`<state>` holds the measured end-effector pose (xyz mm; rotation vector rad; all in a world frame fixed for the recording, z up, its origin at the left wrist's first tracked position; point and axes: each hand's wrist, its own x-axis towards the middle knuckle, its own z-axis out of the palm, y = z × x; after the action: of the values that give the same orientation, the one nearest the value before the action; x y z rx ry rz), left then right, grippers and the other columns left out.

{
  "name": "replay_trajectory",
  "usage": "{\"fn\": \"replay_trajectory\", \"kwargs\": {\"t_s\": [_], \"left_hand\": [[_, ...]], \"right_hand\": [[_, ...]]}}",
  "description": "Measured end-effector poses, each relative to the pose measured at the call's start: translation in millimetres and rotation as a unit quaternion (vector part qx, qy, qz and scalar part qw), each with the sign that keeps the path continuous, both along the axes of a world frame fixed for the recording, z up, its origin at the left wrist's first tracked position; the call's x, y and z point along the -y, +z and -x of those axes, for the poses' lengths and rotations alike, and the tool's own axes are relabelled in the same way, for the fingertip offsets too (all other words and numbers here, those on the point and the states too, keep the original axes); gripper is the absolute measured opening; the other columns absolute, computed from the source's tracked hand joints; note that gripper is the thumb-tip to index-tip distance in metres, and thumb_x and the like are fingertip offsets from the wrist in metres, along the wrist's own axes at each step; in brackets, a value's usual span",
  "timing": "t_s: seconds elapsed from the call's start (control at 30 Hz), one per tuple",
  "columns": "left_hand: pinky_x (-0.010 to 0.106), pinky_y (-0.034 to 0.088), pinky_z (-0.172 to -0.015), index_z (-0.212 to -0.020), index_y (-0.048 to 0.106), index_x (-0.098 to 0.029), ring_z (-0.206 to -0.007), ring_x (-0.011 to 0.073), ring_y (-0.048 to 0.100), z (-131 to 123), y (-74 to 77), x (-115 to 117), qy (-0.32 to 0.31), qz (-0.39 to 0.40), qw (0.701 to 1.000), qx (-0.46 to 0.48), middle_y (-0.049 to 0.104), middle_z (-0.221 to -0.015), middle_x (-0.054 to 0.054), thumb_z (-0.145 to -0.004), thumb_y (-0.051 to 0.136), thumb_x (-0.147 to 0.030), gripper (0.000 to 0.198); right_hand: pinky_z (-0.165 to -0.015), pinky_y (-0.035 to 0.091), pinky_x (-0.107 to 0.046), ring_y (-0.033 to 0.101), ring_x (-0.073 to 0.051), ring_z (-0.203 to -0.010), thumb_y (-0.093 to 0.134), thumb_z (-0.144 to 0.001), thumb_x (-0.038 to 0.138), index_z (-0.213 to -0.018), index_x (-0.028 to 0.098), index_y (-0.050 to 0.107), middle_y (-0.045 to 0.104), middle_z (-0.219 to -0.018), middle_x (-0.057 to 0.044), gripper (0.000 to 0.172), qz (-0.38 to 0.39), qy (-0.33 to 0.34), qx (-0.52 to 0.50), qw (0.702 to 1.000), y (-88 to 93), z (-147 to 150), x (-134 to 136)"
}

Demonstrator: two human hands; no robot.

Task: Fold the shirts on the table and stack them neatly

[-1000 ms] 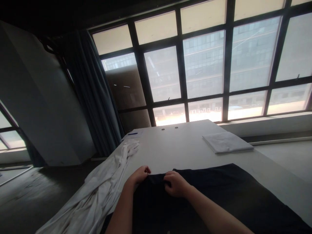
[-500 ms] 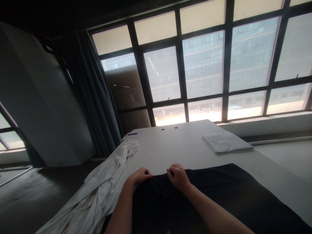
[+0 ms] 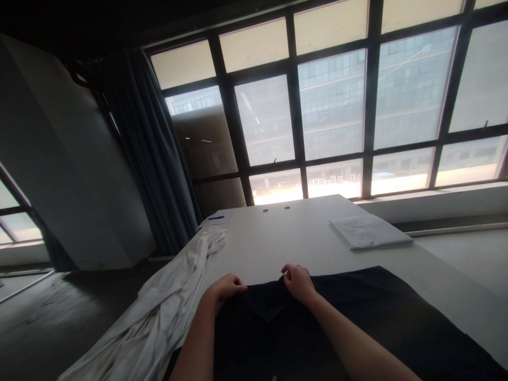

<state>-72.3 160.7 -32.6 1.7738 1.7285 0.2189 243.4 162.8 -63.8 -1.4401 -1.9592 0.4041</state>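
Observation:
A dark garment [image 3: 369, 312] lies spread flat on the white table [image 3: 278, 238] in front of me. My left hand [image 3: 225, 288] pinches its far edge near the left corner, fingers closed on the cloth. My right hand [image 3: 298, 280] grips the same far edge a little to the right, fingers curled on the fabric. Between the two hands the edge dips in a small V-shaped fold.
A crumpled white garment [image 3: 159, 312] hangs over the table's left edge. A folded white cloth [image 3: 369, 232] lies at the far right of the table. A paper with a blue pen [image 3: 216, 217] sits at the far left corner. Large windows stand behind.
My right hand has slid right and slightly away along the garment's far edge, drawing it out. My left hand has stayed almost in place.

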Motion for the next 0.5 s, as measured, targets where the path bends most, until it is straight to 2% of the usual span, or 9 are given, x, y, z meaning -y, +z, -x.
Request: {"fn": "replay_trajectory", "kwargs": {"t_s": [0.2,0.3,0.4,0.5], "left_hand": [[0.026,0.042,-0.063,-0.077,0.072,-0.017,-0.071,0.0200,0.064,1.4,0.6,0.6,0.007,0.004,1.000,-0.018,0.068,-0.068,0.000,-0.071,0.074,-0.045,0.029],[0.027,0.046,-0.066,-0.081,0.072,-0.016,-0.074,0.0206,0.066,1.4,2.2,1.0,0.008,0.009,0.999,-0.035,0.070,-0.072,0.000,-0.077,0.075,-0.044,0.028],[0.033,0.054,-0.077,-0.096,0.070,-0.014,-0.085,0.0206,0.068,2.5,5.0,1.6,0.005,0.025,0.998,-0.063,0.071,-0.092,0.002,-0.090,0.070,-0.042,0.029],[0.042,0.057,-0.086,-0.118,0.063,-0.015,-0.100,0.0229,0.066,4.9,8.2,2.8,0.003,0.046,0.995,-0.090,0.065,-0.118,0.006,-0.097,0.063,-0.039,0.032]], "right_hand": [[-0.087,0.037,-0.033,0.062,-0.021,-0.099,0.048,-0.092,0.018,-0.099,0.025,0.070,0.073,-0.096,-0.004,0.024,0.000,-0.016,0.004,1.000,-1.2,-1.2,-3.0],[-0.089,0.036,-0.035,0.059,-0.023,-0.101,0.049,-0.091,0.019,-0.100,0.024,0.071,0.071,-0.100,-0.005,0.024,0.002,-0.018,0.018,1.000,-0.9,-0.4,-1.7],[-0.091,0.035,-0.037,0.056,-0.026,-0.105,0.056,-0.087,0.025,-0.100,0.024,0.073,0.069,-0.105,-0.008,0.021,0.004,-0.009,0.037,0.999,0.3,0.9,1.2],[-0.093,0.033,-0.039,0.054,-0.027,-0.108,0.059,-0.084,0.026,-0.098,0.026,0.074,0.066,-0.109,-0.008,0.020,0.003,0.007,0.053,0.999,2.0,1.4,3.9]]}}
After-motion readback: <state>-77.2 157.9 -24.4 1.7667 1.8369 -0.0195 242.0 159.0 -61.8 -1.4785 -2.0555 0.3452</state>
